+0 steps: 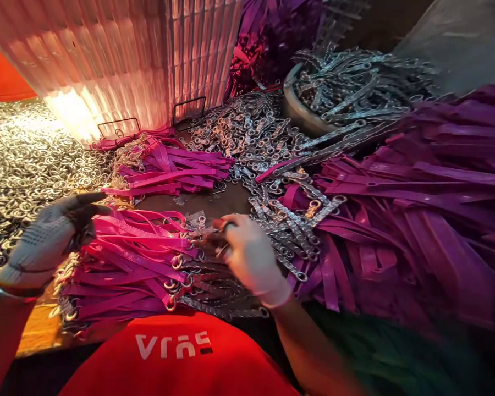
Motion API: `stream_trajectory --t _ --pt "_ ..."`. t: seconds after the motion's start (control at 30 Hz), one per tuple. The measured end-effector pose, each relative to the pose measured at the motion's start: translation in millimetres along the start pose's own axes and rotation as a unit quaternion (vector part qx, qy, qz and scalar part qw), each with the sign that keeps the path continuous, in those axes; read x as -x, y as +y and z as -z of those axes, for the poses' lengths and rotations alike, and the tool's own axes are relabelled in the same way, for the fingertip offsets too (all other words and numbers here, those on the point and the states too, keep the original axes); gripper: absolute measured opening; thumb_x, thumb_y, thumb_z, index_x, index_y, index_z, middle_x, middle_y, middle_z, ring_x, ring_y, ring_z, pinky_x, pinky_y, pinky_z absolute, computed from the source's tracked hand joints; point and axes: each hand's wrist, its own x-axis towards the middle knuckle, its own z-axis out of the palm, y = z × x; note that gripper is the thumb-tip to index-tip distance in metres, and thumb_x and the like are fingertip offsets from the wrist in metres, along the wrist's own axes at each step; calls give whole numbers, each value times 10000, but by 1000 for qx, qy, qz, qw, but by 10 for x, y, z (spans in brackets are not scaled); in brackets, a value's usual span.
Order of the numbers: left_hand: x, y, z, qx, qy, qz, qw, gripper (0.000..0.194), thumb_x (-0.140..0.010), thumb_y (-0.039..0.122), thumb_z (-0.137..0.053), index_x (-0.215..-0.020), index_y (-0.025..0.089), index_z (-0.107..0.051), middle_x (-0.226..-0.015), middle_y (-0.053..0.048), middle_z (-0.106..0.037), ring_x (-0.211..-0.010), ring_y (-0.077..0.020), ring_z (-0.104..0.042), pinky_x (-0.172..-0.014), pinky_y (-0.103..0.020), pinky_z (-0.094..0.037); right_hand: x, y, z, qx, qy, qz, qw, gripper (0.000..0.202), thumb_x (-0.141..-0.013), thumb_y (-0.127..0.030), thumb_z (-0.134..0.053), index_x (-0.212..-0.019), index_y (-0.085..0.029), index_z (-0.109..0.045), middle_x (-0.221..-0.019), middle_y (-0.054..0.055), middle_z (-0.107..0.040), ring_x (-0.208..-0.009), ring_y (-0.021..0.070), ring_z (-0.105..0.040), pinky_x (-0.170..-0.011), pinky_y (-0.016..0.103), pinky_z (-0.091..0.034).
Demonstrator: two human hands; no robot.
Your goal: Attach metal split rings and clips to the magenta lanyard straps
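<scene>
My left hand [45,242], in a pale dotted glove with dark fingertips, is over the left end of a row of pink straps [136,264]. Its upper fingers stretch to the right; its palm side is in shadow. Metal rings [177,261] hang at the straps' right ends. Close by these ends, my right hand [251,256], in a light glove, is closed with bent fingers. Something small and dark shows at its fingertips, too blurred to name. Below that hand lie dark braided metal pieces [218,289], side by side with the straps.
Loose metal rings [20,165] heap up at left. A second pink strap bundle [177,168] lies before translucent ribbed panels [127,60]. Metal links [247,126] spread behind, beside a bowl [297,104] full of braided pieces. Purple straps [416,220] pile up at right.
</scene>
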Motion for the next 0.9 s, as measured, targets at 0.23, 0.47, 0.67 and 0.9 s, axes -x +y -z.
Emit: stream_trajectory --t 0.23,0.47,0.67,0.9 --pt "-48 -46 -972 327 -242 161 899 188 -724 148 -633 -910 160 -607 -678 14 -624 -365 -46 -441 -307 -150 -292 4 614 -404 99 -149 -209 961 255 -828 -106 -477 -921 -161 -708 -834 137 -717 -727 240 -655 -586 308 -357" --pt "-22 -57 -1123 185 -290 85 935 384 -846 484 -677 -894 103 -686 -682 -55 -675 -365 -42 -429 -338 -170 -296 133 716 -492 -120 58 -168 977 217 -845 -252 -487 -932 -194 -677 -917 111 -720 -888 279 -655 -790 393 -498" --pt "45 -39 -1034 176 -319 87 927 471 -856 583 -634 -841 114 -665 -604 -24 -612 -389 -60 -464 -366 -174 -322 -15 102 -24 -244 120 -61 960 251 -938 -309 -487 -1126 -235 -636 -961 78 -715 -863 250 -669 -810 385 -530" --pt "110 -66 -1024 300 -318 110 893 318 -861 446 -669 -836 130 -652 -538 32 -541 -349 -50 -413 -336 -171 -308 -183 -417 83 -147 58 96 983 484 -822 -137 -530 -1304 -174 -571 -1229 171 -612 -1090 312 -599 -927 454 -497"
